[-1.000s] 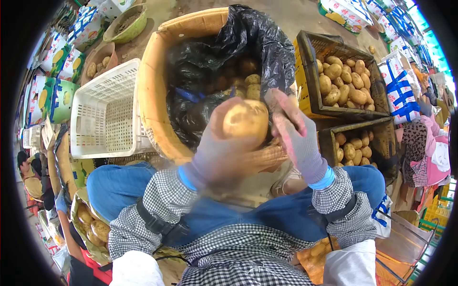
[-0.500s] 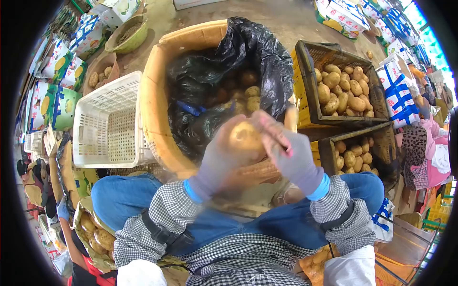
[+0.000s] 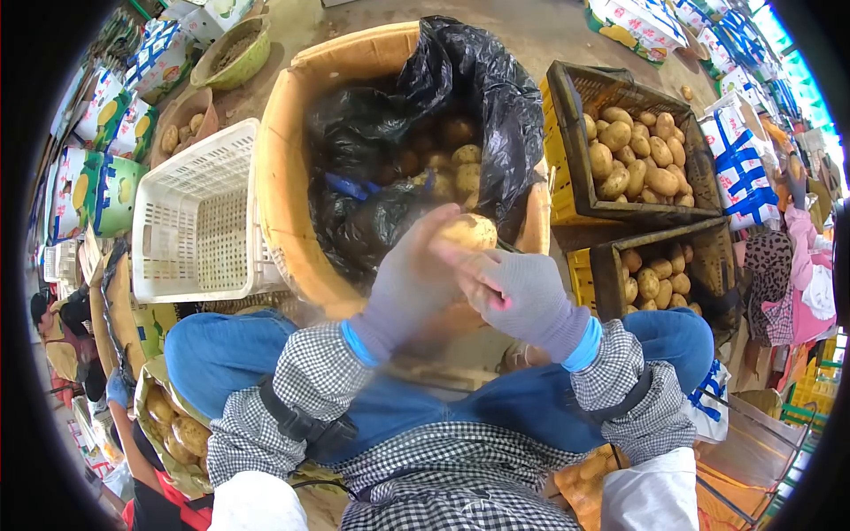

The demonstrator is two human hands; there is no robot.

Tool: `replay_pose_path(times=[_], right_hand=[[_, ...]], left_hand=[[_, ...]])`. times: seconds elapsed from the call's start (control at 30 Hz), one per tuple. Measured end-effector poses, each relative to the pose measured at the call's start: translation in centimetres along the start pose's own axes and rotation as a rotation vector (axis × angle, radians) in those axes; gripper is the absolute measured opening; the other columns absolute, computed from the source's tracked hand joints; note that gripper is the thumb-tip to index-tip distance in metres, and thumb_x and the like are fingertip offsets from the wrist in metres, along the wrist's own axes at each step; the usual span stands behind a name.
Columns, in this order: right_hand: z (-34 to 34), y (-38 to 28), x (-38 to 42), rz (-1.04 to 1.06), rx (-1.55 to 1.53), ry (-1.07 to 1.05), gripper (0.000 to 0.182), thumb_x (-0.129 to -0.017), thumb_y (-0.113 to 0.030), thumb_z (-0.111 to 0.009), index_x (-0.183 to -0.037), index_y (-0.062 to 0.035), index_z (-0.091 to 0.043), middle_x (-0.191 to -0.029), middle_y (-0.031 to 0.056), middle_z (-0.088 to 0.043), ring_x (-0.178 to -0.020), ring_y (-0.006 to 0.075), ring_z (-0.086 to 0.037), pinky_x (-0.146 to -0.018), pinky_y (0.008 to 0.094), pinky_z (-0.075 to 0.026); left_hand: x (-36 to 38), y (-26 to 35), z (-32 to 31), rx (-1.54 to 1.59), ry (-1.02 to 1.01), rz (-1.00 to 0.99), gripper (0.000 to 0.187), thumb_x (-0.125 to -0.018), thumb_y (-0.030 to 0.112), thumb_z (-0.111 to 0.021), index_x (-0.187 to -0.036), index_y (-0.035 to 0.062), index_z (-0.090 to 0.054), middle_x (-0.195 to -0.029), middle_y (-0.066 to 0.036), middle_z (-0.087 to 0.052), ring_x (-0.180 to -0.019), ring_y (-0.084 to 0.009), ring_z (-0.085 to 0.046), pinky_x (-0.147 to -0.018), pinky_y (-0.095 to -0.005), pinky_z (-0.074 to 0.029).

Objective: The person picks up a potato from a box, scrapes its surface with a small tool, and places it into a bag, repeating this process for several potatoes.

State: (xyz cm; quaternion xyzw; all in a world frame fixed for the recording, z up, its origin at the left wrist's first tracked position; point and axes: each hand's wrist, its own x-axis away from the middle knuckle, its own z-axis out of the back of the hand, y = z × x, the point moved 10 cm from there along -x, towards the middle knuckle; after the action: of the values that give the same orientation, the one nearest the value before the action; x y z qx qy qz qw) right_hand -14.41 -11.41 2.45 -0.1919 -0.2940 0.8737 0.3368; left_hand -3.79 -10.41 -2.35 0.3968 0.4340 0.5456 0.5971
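Grey-gloved hands meet over a potato (image 3: 467,234) held above the person's lap, just in front of the black-lined cardboard bin (image 3: 292,168). The left hand (image 3: 409,283) cups it from below and the left, fingers closed around it; the right hand (image 3: 522,296) presses against its near right side, fingers curled. Its long axis runs roughly left to right, tilted up slightly. Compared with a second ago, the potato sits lower and looks smaller, the hands drawn closer together.
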Motion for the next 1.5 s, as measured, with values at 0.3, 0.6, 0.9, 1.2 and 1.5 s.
replay_pose_path(times=[0.3,0.6,0.9,1.2,1.5], right_hand=[[-0.6,3.6,0.5,-0.399,-0.674,0.166,0.039,-0.094,-0.004,-0.055,-0.132,-0.0039,-0.055,-0.11,0.0027,-0.065,-0.069,0.0014,-0.05,-0.059,0.0162,-0.041],[-0.1,3.5,0.1,-0.281,-0.415,0.162,0.038,-0.092,-0.01,-0.059,-0.13,-0.0117,-0.059,-0.101,0.0099,-0.071,-0.064,0.0116,-0.062,-0.061,0.0262,-0.052],[0.2,3.6,0.3,-0.25,-0.617,0.215,0.037,-0.095,-0.011,-0.057,-0.132,-0.0061,-0.056,-0.11,0.0062,-0.068,-0.083,0.0069,-0.061,-0.068,0.0195,-0.049],[0.0,4.9,0.3,-0.341,-0.755,0.334,0.037,-0.096,-0.014,-0.056,-0.132,-0.0065,-0.056,-0.087,0.0006,-0.067,-0.057,0.0053,-0.054,-0.046,0.0211,-0.044],[1.5,1.2,0.0,-0.061,-0.204,0.19,0.031,-0.092,0.001,-0.058,-0.123,0.0049,-0.06,-0.12,0.0117,-0.065,-0.099,0.014,-0.065,-0.082,0.0241,-0.052]], left_hand=[[0.3,0.5,0.7,-0.031,0.098,0.066,0.066,-0.072,0.014,-0.076,-0.131,0.0074,-0.049,-0.127,-0.016,-0.055,-0.117,-0.0307,-0.055,-0.097,-0.0357,-0.046],[0.2,3.1,0.5,-0.21,0.024,0.054,0.068,-0.072,0.007,-0.074,-0.133,0.0017,-0.046,-0.128,-0.015,-0.054,-0.119,-0.027,-0.054,-0.104,-0.0339,-0.041],[1.0,-1.0,-1.2,0.731,0.008,0.454,0.057,-0.084,0.02,-0.073,-0.131,0.008,-0.045,-0.125,-0.012,-0.057,-0.111,-0.0292,-0.059,-0.095,-0.0393,-0.048],[1.3,-0.8,-3.6,1.416,-0.025,0.497,0.043,-0.102,0.036,-0.039,-0.14,0.0168,-0.044,-0.139,-0.012,-0.049,-0.127,-0.027,-0.048,-0.106,-0.053,-0.037],[1.3,-0.7,-4.5,1.429,-0.179,0.512,0.047,-0.099,0.039,-0.045,-0.136,0.009,-0.047,-0.136,-0.015,-0.051,-0.123,-0.0327,-0.05,-0.107,-0.0535,-0.035]])
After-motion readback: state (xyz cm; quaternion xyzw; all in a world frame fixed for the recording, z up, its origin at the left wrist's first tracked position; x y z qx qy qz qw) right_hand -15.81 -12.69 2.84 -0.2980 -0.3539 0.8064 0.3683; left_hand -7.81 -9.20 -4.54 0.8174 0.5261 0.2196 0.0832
